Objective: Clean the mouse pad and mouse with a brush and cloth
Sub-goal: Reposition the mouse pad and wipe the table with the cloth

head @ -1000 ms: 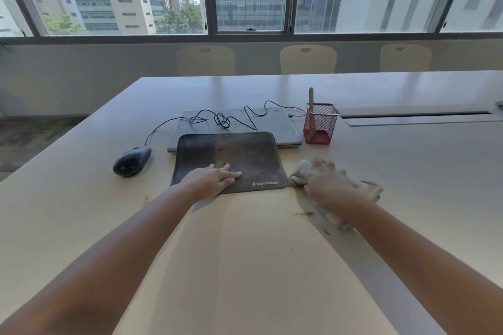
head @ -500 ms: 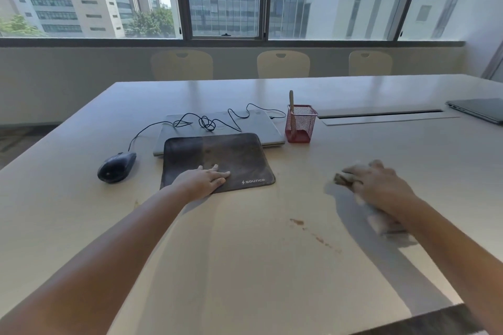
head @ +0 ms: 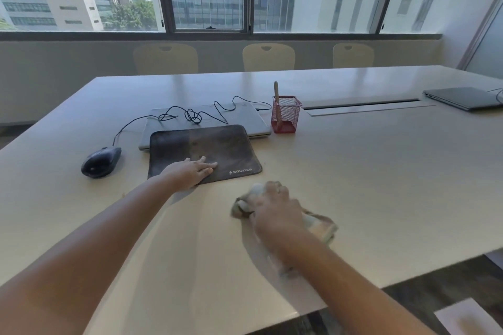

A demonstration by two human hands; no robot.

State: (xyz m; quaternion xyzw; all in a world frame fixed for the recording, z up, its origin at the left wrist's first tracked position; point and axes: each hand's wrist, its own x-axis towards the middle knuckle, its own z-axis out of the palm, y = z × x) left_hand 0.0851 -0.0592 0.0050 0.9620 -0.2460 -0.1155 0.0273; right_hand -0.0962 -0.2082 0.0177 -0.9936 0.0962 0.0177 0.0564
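Now, left hand point(head: 190, 171): flat, palm down, fingers spread only a little, pressing the near edge of the mouse pad; it holds nothing.
Right hand point(head: 275, 209): curled over a crumpled cloth point(head: 321, 226), pressing it to the table; blurred, so the exact finger grip cannot be told.
Mouse pad point(head: 215, 144): dark rounded rectangle, matte fabric face with dusty, mottled patches and a paler band at its left; small white logo at its near right corner; its far edge overlaps the closed laptop.
Cloth: pale, soft, bunched into folds, at 5 o'clock from the pad, apart from it.
Mouse point(head: 101, 162): dark, glossy, humped shape at 9 o'clock from the pad, just beside it, not touching.
Cable point(head: 190, 114): thin black cord, running from the mouse in loose tangled loops across the laptop lid.
Laptop point(head: 253, 122): grey, smooth, closed, lying flat at 12 o'clock from the pad.
Pen holder point(head: 285, 114): red wire mesh, square, open-topped, at 1 o'clock from the pad.
Brush point(head: 276, 95): pale wooden handle leaning upright in the holder; bristles not clear.
Table point(head: 381, 171): broad, smooth, beige, lightly reflective.
Second laptop point(head: 462, 98): dark grey, closed, at the table's far right.
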